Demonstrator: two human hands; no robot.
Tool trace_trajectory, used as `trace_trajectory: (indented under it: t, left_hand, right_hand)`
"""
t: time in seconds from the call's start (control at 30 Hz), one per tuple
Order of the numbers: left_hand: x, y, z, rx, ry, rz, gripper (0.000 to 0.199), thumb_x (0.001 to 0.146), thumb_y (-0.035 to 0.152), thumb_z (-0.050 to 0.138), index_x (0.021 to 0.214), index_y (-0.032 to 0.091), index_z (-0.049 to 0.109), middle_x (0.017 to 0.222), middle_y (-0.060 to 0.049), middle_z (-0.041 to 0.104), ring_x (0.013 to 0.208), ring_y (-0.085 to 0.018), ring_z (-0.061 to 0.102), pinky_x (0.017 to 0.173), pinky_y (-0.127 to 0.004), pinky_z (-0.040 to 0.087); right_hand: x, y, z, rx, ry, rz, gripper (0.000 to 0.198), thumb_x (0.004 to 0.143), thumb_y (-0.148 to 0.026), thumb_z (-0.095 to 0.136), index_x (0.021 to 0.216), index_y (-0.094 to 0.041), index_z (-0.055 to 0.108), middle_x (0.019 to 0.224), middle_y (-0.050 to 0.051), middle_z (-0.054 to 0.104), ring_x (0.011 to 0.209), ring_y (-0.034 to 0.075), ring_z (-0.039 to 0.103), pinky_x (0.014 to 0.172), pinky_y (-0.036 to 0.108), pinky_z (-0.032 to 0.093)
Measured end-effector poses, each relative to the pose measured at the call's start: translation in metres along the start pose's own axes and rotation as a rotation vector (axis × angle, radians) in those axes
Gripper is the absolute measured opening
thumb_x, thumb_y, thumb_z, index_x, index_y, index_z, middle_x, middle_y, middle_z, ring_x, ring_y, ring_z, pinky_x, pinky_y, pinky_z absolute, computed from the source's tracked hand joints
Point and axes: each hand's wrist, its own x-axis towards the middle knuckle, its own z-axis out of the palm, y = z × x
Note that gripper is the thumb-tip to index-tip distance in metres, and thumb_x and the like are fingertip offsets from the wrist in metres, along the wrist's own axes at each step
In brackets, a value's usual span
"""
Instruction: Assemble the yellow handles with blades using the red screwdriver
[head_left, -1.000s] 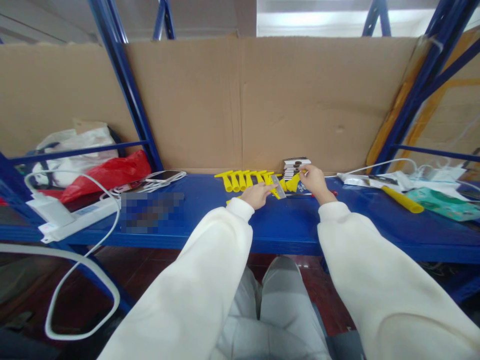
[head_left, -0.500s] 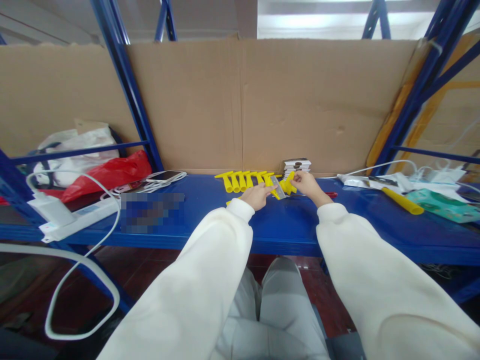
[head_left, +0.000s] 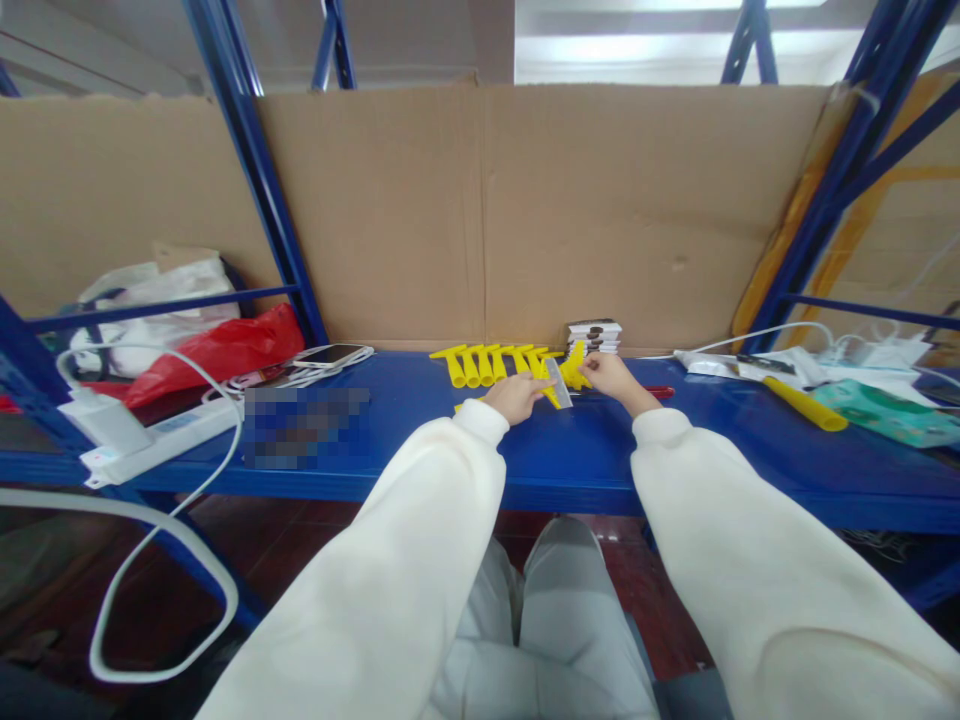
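Note:
My left hand [head_left: 517, 397] is closed on a yellow scraper with a flat grey blade [head_left: 558, 384] that points away to the right. Just right of the blade, my right hand [head_left: 606, 372] pinches a small yellow plastic piece [head_left: 575, 368]. The two held things are very close; whether they touch I cannot tell. Beyond my left hand, several yellow T-shaped handles [head_left: 472, 368] lie side by side in a row on the blue table [head_left: 420, 425]. A stack of small white boxes [head_left: 595, 335] stands just behind my right hand.
A red-handled tool [head_left: 660, 392] lies right of my right hand. Further right are a yellow tube [head_left: 806, 404] and a green packet [head_left: 885, 412]. On the left are a white power strip [head_left: 161, 438], a phone [head_left: 330, 354] and cables. A cardboard panel [head_left: 585, 210] closes the back.
The grey blade has dropped slightly towards me. My right hand has shifted a little lower, and the small yellow piece is turned differently in its fingers.

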Motion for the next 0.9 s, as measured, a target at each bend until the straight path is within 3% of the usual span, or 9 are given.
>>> trace_trajectory:
  t: [0.17,0.37,0.57,0.73,0.9]
  left_hand:
    - [0.002,-0.004,0.004,-0.031,0.012,0.024,0.044,0.100,0.024,0.048,0.143,0.029,0.061,0.128,-0.008,0.070,0.118,-0.022,0.066,0.102,-0.032,0.050]
    - [0.003,-0.005,0.004,-0.042,0.011,0.032,0.046,0.100,0.024,0.049,0.144,0.027,0.059,0.130,-0.009,0.070,0.121,-0.022,0.065,0.104,-0.034,0.050]
    - [0.002,-0.003,0.002,-0.055,-0.002,0.012,0.046,0.100,0.023,0.048,0.145,0.027,0.058,0.134,-0.009,0.069,0.125,-0.023,0.063,0.105,-0.035,0.049]
    - [0.002,-0.001,0.001,-0.065,-0.005,-0.040,0.055,0.100,0.026,0.051,0.154,0.025,0.044,0.142,-0.010,0.064,0.131,-0.022,0.060,0.107,-0.033,0.047]
    - [0.002,0.002,-0.001,-0.040,-0.032,-0.108,0.065,0.100,0.029,0.051,0.161,0.019,0.030,0.135,-0.014,0.068,0.124,-0.025,0.065,0.104,-0.034,0.048]
  right_hand:
    - [0.002,-0.007,-0.004,0.129,0.065,0.020,0.016,0.076,-0.022,0.062,0.062,-0.020,0.055,0.065,0.003,0.064,0.066,0.017,0.057,0.069,0.029,0.047]
    - [-0.002,-0.018,-0.009,0.333,-0.008,0.089,0.028,0.079,-0.036,0.066,0.060,-0.021,0.051,0.051,-0.005,0.046,0.052,0.012,0.042,0.054,0.025,0.035]
    - [-0.008,-0.033,-0.011,0.419,-0.125,0.199,0.025,0.083,-0.029,0.063,0.064,-0.021,0.049,0.050,-0.006,0.043,0.048,0.010,0.038,0.051,0.023,0.031]
    - [-0.016,-0.043,-0.014,0.419,-0.184,0.176,0.029,0.085,-0.030,0.065,0.063,-0.021,0.049,0.048,-0.005,0.043,0.047,0.009,0.036,0.049,0.022,0.030]
    - [-0.023,-0.053,-0.016,0.458,-0.312,0.178,0.027,0.082,-0.030,0.069,0.064,-0.019,0.052,0.048,-0.006,0.042,0.046,0.007,0.033,0.047,0.021,0.028]
